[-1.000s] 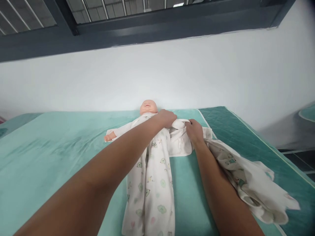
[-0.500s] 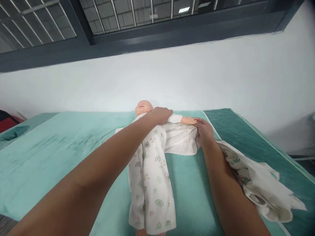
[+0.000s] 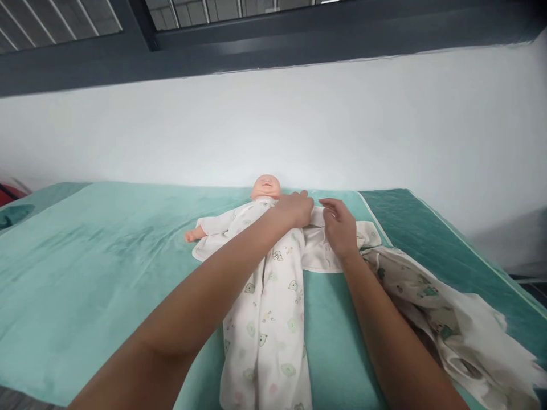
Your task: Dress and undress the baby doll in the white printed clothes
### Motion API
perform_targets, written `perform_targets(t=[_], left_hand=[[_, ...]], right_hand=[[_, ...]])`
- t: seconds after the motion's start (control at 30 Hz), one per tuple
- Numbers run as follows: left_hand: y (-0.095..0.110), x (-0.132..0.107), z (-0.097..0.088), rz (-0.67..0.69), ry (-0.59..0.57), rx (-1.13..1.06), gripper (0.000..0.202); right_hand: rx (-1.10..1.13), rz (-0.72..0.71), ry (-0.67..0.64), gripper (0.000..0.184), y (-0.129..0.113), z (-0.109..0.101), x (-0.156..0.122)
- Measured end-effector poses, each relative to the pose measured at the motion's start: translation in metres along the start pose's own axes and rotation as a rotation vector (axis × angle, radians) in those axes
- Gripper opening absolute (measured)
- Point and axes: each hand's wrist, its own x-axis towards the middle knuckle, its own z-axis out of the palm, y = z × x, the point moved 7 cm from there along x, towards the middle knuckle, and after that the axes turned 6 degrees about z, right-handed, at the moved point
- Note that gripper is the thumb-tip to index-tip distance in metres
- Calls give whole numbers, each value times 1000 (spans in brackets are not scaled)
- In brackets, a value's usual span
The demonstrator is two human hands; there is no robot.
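Note:
A baby doll (image 3: 265, 187) lies face up on a green mat, dressed in white clothes with small printed animals (image 3: 277, 319). My left hand (image 3: 297, 209) has its fingers curled around the doll's sleeved upper arm at the right shoulder of the picture. Just to its right, my right hand (image 3: 342, 228) hovers over the lower end of that arm, fingers bent and thumb apart; the doll's hand there is hidden. Under the doll's back a white baby shirt (image 3: 320, 256) is spread, its printed sleeve (image 3: 368, 234) stretching right. The doll's other arm (image 3: 213, 224) rests out to the left.
A crumpled heap of printed baby clothes (image 3: 444, 319) lies beside my right forearm. The green mat (image 3: 106, 273) runs up to a white wall (image 3: 213, 131), under a dark window frame (image 3: 256, 45). A red and black item (image 3: 8, 195) sits at the far left.
My right hand has come left and off the doll's hand, which is now out of sight. The shirt's printed sleeve shows beyond it. The view has shifted slightly, revealing the doll's other arm.

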Motion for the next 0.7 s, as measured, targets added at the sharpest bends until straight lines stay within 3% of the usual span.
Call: perform_targets(t=[0.13, 0.3, 0.47, 0.7], left_hand=[[-46, -55, -18, -172, 379, -284, 29], [-89, -115, 6, -317, 650, -728, 32], [-95, -127, 28, -340, 679, -959, 38], [-93, -122, 27, -292, 659, -951, 35]], right_hand=[[-211, 4, -209, 38, -13, 33, -19], [-157, -50, -388, 40, -28, 59, -33], [-134, -5, -465, 41, -34, 68, -39], [-112, 93, -527, 50, -33, 77, -39]])
